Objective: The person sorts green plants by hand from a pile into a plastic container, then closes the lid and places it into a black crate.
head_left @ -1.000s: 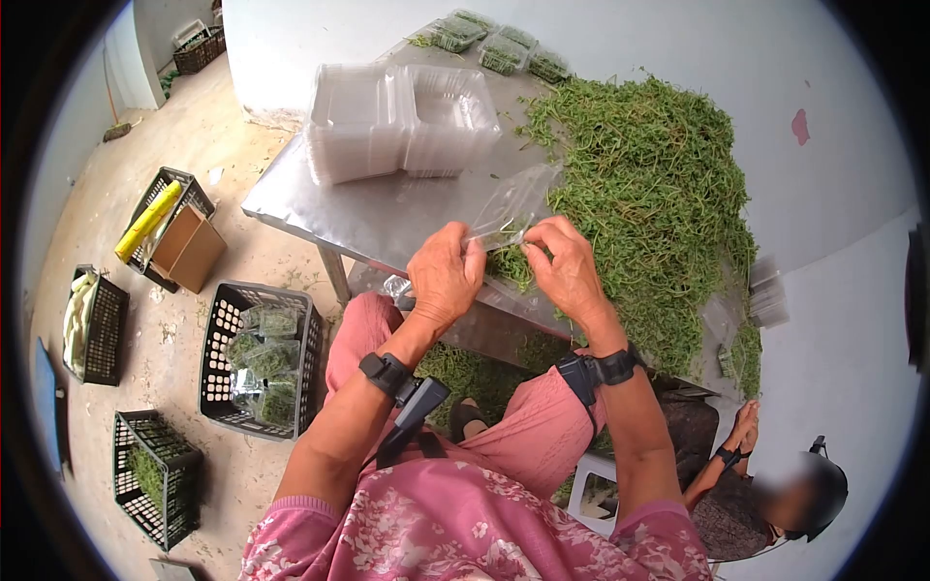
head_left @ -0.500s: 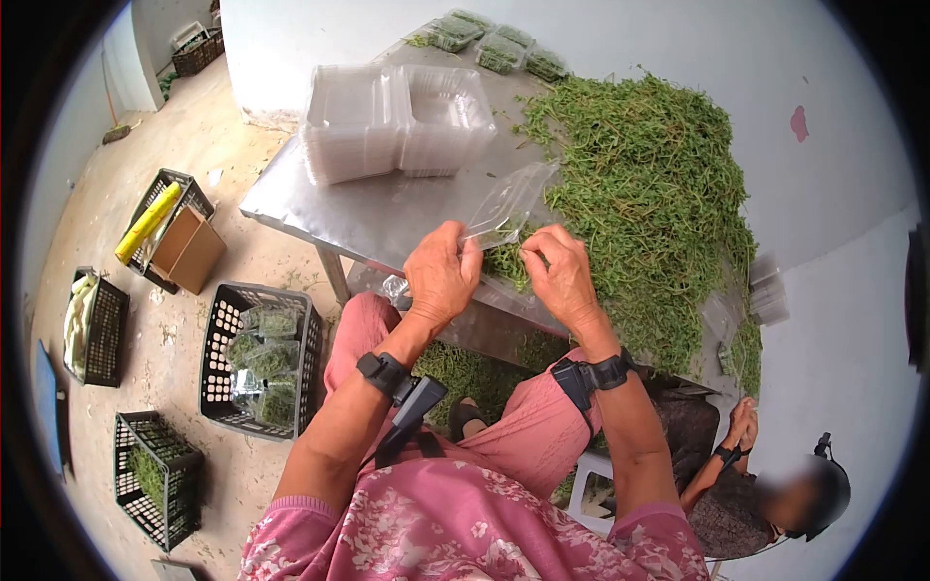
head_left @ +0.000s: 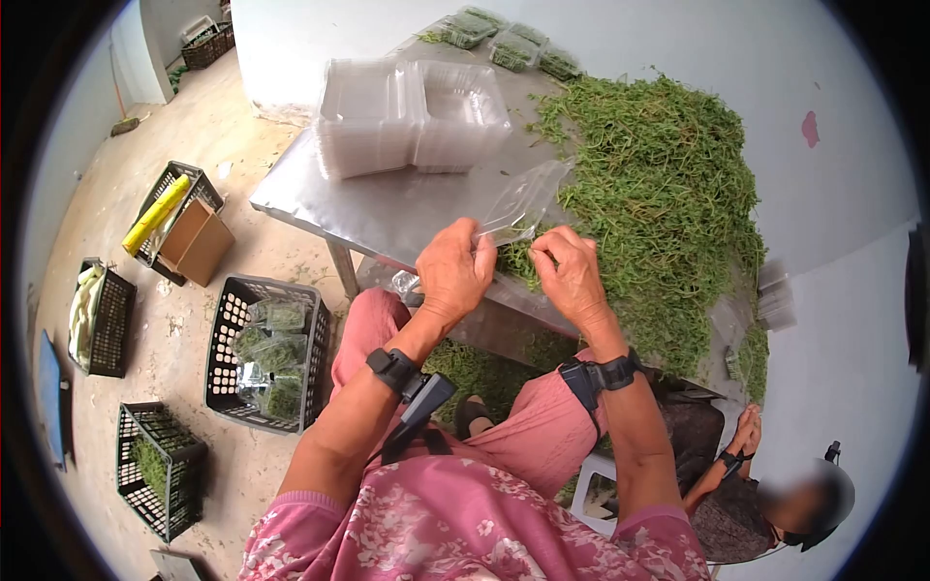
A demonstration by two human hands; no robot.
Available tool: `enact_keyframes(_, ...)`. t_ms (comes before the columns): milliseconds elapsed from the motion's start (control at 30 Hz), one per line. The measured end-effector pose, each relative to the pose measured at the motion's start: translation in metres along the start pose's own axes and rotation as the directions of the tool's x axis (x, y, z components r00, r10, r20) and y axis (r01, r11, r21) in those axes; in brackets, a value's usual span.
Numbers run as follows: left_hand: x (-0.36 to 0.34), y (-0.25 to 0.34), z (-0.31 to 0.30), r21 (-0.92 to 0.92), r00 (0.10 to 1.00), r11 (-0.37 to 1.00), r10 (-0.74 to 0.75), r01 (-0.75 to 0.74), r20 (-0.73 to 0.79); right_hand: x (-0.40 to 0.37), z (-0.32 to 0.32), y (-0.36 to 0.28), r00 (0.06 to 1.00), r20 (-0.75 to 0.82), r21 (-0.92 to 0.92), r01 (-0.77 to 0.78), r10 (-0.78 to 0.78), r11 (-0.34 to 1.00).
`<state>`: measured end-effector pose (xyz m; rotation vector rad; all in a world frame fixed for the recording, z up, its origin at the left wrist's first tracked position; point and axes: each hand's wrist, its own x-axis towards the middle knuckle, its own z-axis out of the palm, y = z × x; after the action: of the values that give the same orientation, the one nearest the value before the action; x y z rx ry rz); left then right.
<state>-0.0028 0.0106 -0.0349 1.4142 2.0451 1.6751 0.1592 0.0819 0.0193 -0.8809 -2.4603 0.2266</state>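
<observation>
A clear plastic clamshell box (head_left: 531, 198) lies opened at the near edge of the metal table, its thin lid tilted up. My left hand (head_left: 455, 269) is closed on the box's left edge, thumb against fingers. Over the near side, by some green sprigs, my right hand (head_left: 570, 274) has its fingers curled into a pinch; what they hold, if anything, is too small to make out. Just beyond it spreads a big heap of leafy green stems (head_left: 659, 203). Part of the box is hidden behind my hands.
Stacked clear boxes (head_left: 412, 116) stand on the metal table (head_left: 291, 189), with filled boxes (head_left: 513, 46) at the back. A black crate (head_left: 315, 363) of packed greens is on the floor at left, near other crates. Another person (head_left: 741, 499) sits at right.
The whole view has shifted slightly, moving the scene a little rightward in the picture. Both hands keep nearly the same pose at the box; my right fingers have curled slightly.
</observation>
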Motion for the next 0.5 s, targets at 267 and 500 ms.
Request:
enact_keyframes(267,0.0005,0.0009,-0.0002,0.029,1.000,1.000,-0.008,0.008,0.006,-0.0006,0.0032,0.0026,1.000,-0.014,0.011,0.001,-0.001,1.000)
enact_keyframes(500,0.0013,0.0021,0.0009,0.017,0.999,0.999,-0.046,0.045,0.024,-0.0016,0.0031,0.0017,1.000,-0.031,0.016,0.000,0.000,1.000)
